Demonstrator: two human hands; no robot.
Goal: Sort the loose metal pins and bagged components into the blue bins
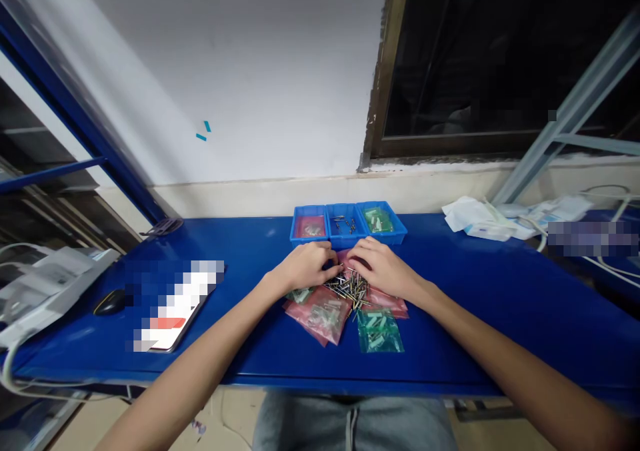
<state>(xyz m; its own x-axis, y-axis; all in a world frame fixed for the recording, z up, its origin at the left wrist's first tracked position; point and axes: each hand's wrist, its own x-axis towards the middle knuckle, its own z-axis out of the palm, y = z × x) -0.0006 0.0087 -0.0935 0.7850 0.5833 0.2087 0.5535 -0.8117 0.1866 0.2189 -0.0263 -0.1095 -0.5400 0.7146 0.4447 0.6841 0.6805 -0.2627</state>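
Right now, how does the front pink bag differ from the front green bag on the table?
Colour: the pink bag is reddish pink; the green bag is bluish green.
Place: the pink bag lies toward the left of the loose metal pieces, the green bag toward their right front.
Angle: the pink bag sits skewed to the table edge, the green bag nearly square.
Shared: both are see-through, with small pieces inside.

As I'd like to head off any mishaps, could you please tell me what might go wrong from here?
The loose metal pieces lie heaped among pink bags, so some could slip beneath and be overlooked.
The left hand and right hand are bare at the heap; any sharp end might prick a finger.
The front green bag lies near the front edge of the blue table, so a forearm could perhaps nudge it off.
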